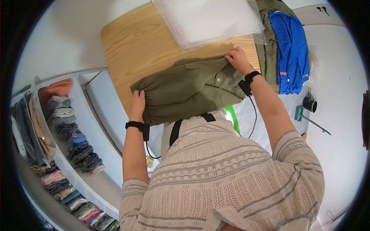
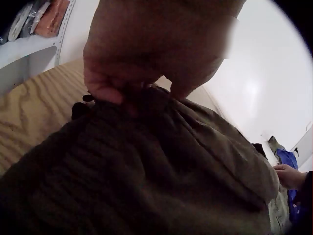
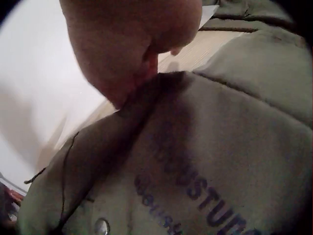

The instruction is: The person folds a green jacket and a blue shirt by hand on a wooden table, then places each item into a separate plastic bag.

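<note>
A folded olive-green garment [image 1: 181,86] lies along the near edge of the wooden table, partly over that edge. One end has gathered, elasticated bands; toward the other are a metal button [image 1: 218,79] and dark printed lettering [image 3: 210,200]. My left hand [image 1: 137,104] pinches the gathered end, its thumb and fingers bunching the cloth in the left wrist view. At the far right corner, my right hand [image 1: 238,61] grips the garment's edge. The right wrist view shows those fingers at a fold above the lettering, with the fingertips partly hidden.
Clear plastic bags [image 1: 212,21] lie stacked at the back of the wooden table [image 1: 131,42]. More olive clothing [image 1: 269,50] and a blue garment [image 1: 291,50] lie to the right. Shelves [image 1: 100,127] with folded clothes stand on the left. Cables hang from both wrist cameras.
</note>
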Tool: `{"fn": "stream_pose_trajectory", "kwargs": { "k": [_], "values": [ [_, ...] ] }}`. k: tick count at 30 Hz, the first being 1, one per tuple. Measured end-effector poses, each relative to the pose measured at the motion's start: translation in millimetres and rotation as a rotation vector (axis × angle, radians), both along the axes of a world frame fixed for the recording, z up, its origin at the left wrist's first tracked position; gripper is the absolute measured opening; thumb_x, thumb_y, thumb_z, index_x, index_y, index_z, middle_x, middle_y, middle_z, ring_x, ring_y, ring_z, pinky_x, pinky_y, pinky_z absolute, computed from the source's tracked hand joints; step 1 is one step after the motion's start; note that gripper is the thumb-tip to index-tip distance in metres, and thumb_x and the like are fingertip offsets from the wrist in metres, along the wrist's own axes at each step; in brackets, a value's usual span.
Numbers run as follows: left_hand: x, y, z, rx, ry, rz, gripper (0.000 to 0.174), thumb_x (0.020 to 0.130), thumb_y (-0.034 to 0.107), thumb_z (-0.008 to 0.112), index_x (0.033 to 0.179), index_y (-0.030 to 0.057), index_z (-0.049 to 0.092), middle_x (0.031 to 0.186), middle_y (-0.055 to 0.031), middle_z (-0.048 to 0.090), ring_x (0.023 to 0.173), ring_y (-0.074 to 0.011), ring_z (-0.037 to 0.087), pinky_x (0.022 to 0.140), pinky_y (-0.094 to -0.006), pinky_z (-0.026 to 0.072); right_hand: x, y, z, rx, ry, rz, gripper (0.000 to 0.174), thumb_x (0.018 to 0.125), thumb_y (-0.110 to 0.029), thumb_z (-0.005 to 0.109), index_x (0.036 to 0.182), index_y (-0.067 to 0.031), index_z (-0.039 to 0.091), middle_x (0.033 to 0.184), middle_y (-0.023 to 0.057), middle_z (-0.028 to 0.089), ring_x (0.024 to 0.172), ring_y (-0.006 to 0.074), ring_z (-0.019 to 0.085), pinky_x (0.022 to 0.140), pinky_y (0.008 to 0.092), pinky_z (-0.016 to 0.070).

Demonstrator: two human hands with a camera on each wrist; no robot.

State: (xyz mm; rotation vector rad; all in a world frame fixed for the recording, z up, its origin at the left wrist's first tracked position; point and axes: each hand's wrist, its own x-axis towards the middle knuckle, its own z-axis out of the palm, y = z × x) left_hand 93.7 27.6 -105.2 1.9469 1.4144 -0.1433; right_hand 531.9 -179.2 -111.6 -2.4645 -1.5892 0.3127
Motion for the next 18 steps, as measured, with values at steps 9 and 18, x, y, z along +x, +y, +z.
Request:
{"fn": "stream_pose_trajectory", "kwargs": {
  "k": [9, 18],
  "values": [
    [-16.1, -6.4, -3.7, -0.003, -0.173, 0.084, 0.037, 0.091, 0.03, 0.049, 0.101, -0.0055, 0.048, 0.098, -0.0279, 0.056, 0.091, -0.0426, 0.053, 0.079, -0.0414, 0.0416, 28.0, -18.0, -6.1, 0.046, 0.211, 0.028, 0.027, 0.067, -0.005, 0.054, 0.091, -0.0092, 0.066, 0.116, 0.0107, 0.053, 0.112, 0.0313, 0.043, 0.099, 0.0393, 0.0348],
    [-14.7, -9.8, -3.3, 0.051, -0.172, 0.048, 0.035, 0.089, 0.028, 0.051, 0.1, -0.0058, 0.048, 0.097, -0.0259, 0.057, 0.09, -0.0409, 0.053, 0.08, -0.0413, 0.0416, 25.8, -5.9, -2.3, -0.059, 0.228, -0.086, 0.026, 0.076, -0.036, 0.067, 0.091, -0.0154, 0.069, 0.113, 0.0064, 0.053, 0.111, 0.0305, 0.043, 0.098, 0.0403, 0.0339]
  ]
}}
